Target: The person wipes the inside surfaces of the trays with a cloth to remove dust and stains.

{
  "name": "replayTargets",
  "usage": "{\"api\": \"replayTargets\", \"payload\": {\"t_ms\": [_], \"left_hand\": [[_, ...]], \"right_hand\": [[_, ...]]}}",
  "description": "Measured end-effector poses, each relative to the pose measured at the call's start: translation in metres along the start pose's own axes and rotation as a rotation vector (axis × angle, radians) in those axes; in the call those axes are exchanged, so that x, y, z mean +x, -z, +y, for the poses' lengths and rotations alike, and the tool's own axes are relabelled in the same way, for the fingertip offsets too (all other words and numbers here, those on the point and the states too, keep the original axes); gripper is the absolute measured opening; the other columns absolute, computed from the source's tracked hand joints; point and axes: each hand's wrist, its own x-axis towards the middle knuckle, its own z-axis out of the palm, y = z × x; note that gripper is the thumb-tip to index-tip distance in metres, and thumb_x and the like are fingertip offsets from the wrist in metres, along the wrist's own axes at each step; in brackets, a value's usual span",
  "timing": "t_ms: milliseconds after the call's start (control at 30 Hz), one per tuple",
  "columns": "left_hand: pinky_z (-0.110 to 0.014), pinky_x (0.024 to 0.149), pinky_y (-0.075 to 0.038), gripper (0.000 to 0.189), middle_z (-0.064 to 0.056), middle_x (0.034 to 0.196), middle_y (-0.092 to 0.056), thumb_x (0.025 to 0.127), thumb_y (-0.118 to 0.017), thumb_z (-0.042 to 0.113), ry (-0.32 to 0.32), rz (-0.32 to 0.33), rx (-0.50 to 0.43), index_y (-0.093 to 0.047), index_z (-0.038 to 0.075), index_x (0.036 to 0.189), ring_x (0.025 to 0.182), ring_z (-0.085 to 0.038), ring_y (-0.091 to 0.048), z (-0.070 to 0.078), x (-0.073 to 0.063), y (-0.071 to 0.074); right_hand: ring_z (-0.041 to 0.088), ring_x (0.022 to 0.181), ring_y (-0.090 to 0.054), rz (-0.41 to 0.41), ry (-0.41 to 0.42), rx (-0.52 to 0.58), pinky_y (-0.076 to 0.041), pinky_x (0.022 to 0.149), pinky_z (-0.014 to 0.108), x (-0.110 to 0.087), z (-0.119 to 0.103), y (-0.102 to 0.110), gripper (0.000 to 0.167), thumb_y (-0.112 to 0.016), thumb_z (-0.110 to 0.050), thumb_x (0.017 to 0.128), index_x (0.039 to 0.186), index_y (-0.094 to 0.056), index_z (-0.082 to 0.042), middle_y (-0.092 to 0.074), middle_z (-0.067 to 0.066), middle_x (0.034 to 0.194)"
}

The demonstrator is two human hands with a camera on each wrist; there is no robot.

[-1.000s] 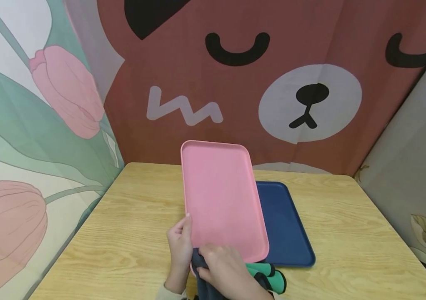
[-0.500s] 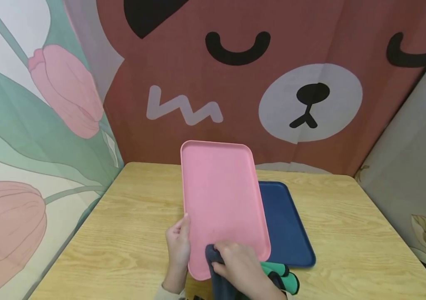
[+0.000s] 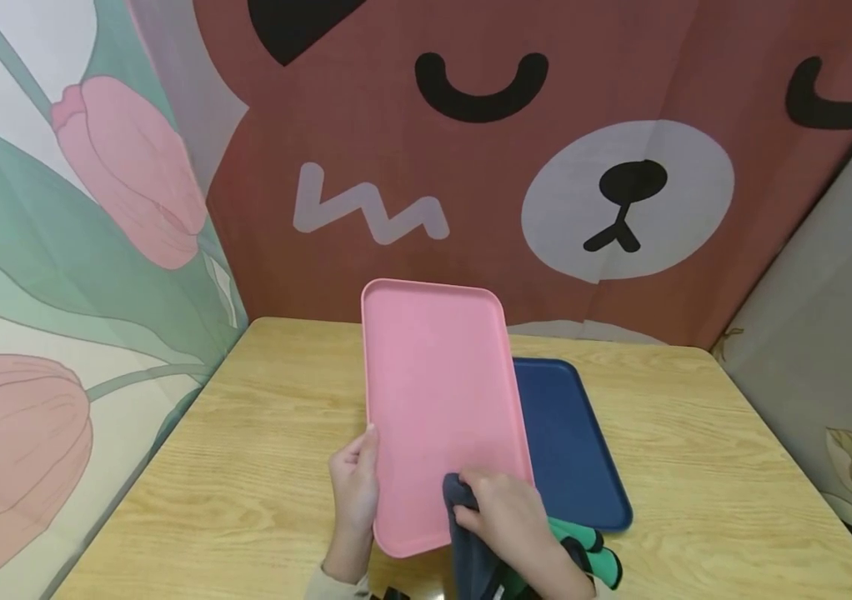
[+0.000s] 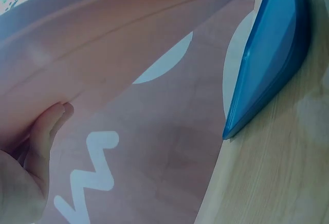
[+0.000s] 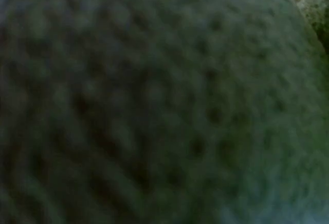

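A pink rectangular tray is tilted up toward me above the table. My left hand grips its left edge, thumb on the rim; in the left wrist view the fingers press the tray's surface. My right hand pinches a dark grey cloth against the tray's lower right part. The cloth hangs down below the hand, and green, black-edged folds show beside the right wrist. Blurred dark grey-green fabric fills the right wrist view and hides the right hand there.
A navy blue tray lies on the wooden table behind and right of the pink one. A small black object shows at the bottom edge. A curtain with a printed bear hangs behind the table.
My right hand has slid the cloth rightward across the lower part of the pink tray, from near its left edge. My left hand keeps its grip, and the pink tray barely moves.
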Motion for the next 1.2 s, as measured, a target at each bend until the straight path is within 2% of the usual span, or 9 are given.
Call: {"api": "replayTargets", "payload": {"t_ms": [233,400,500,633,700,833,1033,1200], "left_hand": [[-0.019,0.038,-0.034,0.043,0.004,0.046,-0.039,0.092,-0.047,0.009,0.013,0.023,0.029,-0.048,-0.015,0.057,0.041,-0.006,-0.038,0.002,0.000,0.002],[-0.019,0.040,-0.038,0.037,0.003,0.048,-0.047,0.092,-0.047,0.009,0.026,0.024,0.027,-0.056,-0.020,0.071,0.043,-0.007,-0.044,0.005,0.000,0.003],[-0.019,0.039,-0.038,0.039,0.002,0.047,-0.046,0.092,-0.047,0.009,0.040,0.024,0.029,-0.053,-0.020,0.066,0.042,-0.007,-0.043,0.006,0.000,0.003],[-0.019,0.039,-0.038,0.041,0.001,0.047,-0.046,0.092,-0.047,0.009,0.057,0.022,0.032,-0.051,-0.018,0.062,0.042,-0.008,-0.043,0.006,0.001,0.003],[-0.020,0.041,-0.039,0.038,0.000,0.049,-0.050,0.092,-0.047,0.009,0.062,0.023,0.032,-0.055,-0.018,0.067,0.044,-0.008,-0.045,0.007,0.001,0.003],[-0.020,0.040,-0.039,0.037,0.001,0.048,-0.048,0.092,-0.046,0.008,0.064,0.024,0.028,-0.055,-0.018,0.068,0.043,-0.008,-0.044,0.007,0.001,0.002],[-0.019,0.040,-0.037,0.038,0.002,0.047,-0.044,0.092,-0.047,0.007,0.052,0.019,0.034,-0.053,-0.018,0.064,0.043,-0.007,-0.042,0.004,0.000,0.001],[-0.019,0.040,-0.039,0.033,0.003,0.049,-0.048,0.092,-0.047,0.009,0.043,0.025,0.054,-0.059,-0.019,0.078,0.044,-0.007,-0.045,0.003,-0.003,0.001]], "right_hand": [[0.012,0.056,-0.051,0.000,-0.078,-0.034,-0.040,0.046,0.029,0.003,0.018,-0.004,0.016,-0.072,-0.021,0.068,0.074,-0.059,-0.015,-0.060,-0.002,0.072],[0.014,0.053,-0.049,0.008,-0.137,-0.048,-0.039,0.044,0.030,0.003,0.029,-0.004,0.016,-0.072,-0.017,0.068,0.072,-0.058,-0.014,-0.059,0.001,0.070],[0.014,0.050,-0.045,0.010,-0.171,-0.064,-0.035,0.042,0.028,0.005,0.034,-0.006,0.015,-0.073,-0.016,0.068,0.072,-0.058,-0.012,-0.059,0.003,0.068],[0.019,0.055,-0.053,0.007,-0.213,-0.103,-0.040,0.043,0.031,0.008,0.041,-0.006,0.017,-0.074,-0.018,0.069,0.079,-0.063,-0.009,-0.061,0.006,0.072],[0.022,0.058,-0.056,0.004,-0.234,-0.120,-0.043,0.044,0.033,0.009,0.045,-0.006,0.020,-0.074,-0.019,0.070,0.083,-0.064,-0.009,-0.061,0.007,0.073],[0.023,0.060,-0.058,-0.013,-0.258,-0.122,-0.045,0.046,0.035,0.010,0.049,-0.006,0.024,-0.074,-0.020,0.071,0.090,-0.065,-0.009,-0.060,0.007,0.074],[0.023,0.064,-0.058,-0.038,-0.273,-0.086,-0.046,0.048,0.035,0.009,0.053,-0.005,0.027,-0.073,-0.019,0.071,0.095,-0.065,-0.009,-0.062,0.008,0.079],[0.028,0.082,-0.061,-0.080,-0.289,0.016,-0.049,0.058,0.040,0.007,0.062,-0.003,0.036,-0.073,-0.020,0.072,0.104,-0.064,-0.006,-0.064,0.012,0.094]]}}
